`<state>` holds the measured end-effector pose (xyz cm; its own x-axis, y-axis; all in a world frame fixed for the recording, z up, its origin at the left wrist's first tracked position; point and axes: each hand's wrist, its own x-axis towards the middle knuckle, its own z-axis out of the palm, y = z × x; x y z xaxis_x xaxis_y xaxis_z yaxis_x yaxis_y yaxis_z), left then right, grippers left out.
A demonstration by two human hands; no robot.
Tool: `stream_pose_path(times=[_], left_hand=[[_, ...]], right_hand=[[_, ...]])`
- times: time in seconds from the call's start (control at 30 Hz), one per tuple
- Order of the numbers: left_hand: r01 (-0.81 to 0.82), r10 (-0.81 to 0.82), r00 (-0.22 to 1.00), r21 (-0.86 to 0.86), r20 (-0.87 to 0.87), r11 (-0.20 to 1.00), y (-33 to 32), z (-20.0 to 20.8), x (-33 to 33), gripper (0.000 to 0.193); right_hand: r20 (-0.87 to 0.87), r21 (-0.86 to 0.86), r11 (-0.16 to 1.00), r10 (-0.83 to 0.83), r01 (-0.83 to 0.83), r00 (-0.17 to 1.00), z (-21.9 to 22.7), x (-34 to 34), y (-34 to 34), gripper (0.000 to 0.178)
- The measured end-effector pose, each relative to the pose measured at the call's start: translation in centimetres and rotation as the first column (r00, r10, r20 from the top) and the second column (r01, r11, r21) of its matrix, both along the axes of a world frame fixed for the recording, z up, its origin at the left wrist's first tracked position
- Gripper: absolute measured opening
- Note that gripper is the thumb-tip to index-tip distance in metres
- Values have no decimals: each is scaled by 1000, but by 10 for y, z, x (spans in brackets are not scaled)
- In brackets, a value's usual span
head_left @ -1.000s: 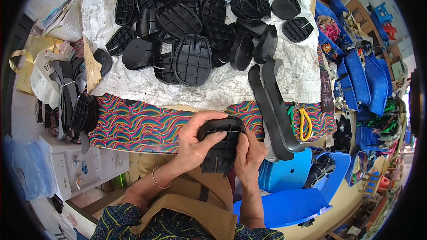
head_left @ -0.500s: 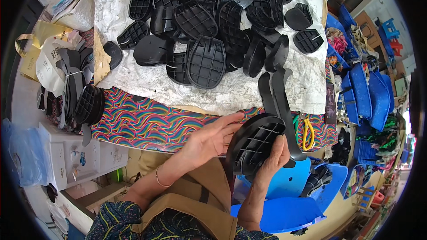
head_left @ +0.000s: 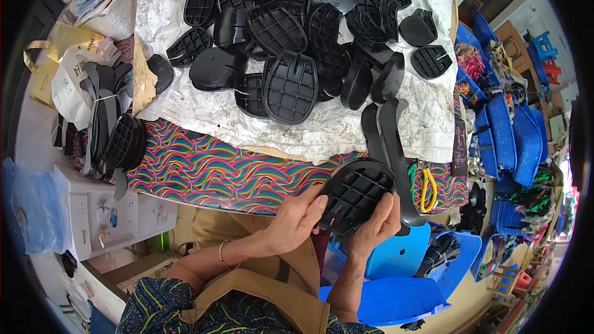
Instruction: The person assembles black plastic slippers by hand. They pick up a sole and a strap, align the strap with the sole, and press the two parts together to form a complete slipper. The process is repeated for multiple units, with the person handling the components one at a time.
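Note:
Between my two hands is a black plastic shoe heel (head_left: 359, 195), its gridded hollow side facing up. My left hand (head_left: 298, 218) pinches its left edge with thumb and fingers. On the opposite edge, my right hand (head_left: 376, 226) grips it, thumb along the side. Just beyond the heel, long curved black strips (head_left: 391, 133) lie over the table's front edge. A heap of similar black heels (head_left: 289, 89) covers the white sheet (head_left: 235, 133) farther back, some grid side up, others smooth side up.
Yellow-handled scissors (head_left: 428, 190) lie at the right of the patterned tablecloth (head_left: 204, 170). Tied grey strips (head_left: 102, 108) and stacked heels (head_left: 125, 142) stand at the left. Blue bins (head_left: 396, 300) sit below right. A white drawer unit (head_left: 93, 216) is at lower left.
My left hand has moved from open fingers at the heel's far side to a grip on its near left edge. The heel has tipped so its gridded side faces up more.

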<state>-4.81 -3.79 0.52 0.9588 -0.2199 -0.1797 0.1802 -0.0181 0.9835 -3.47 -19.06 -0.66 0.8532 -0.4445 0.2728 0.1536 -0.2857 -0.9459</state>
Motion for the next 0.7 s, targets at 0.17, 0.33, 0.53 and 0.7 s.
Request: stream_pose_path(times=[0.17, 0.33, 0.53, 0.7], left_hand=[[-51, 14, 974, 161, 227, 986, 2, -16, 0, 27], [-21, 9, 989, 86, 145, 996, 13, 6, 21, 28], [-163, 49, 851, 175, 522, 971, 3, -15, 31, 31], [-132, 33, 876, 174, 480, 976, 11, -9, 27, 32]], right_hand=[[27, -92, 995, -29, 32, 999, 3, -3, 6, 39], [18, -49, 999, 22, -21, 1000, -3, -6, -1, 38], [-8, -29, 995, 93, -94, 996, -15, -16, 0, 36], [-35, -19, 989, 145, -146, 989, -12, -16, 0, 35]])
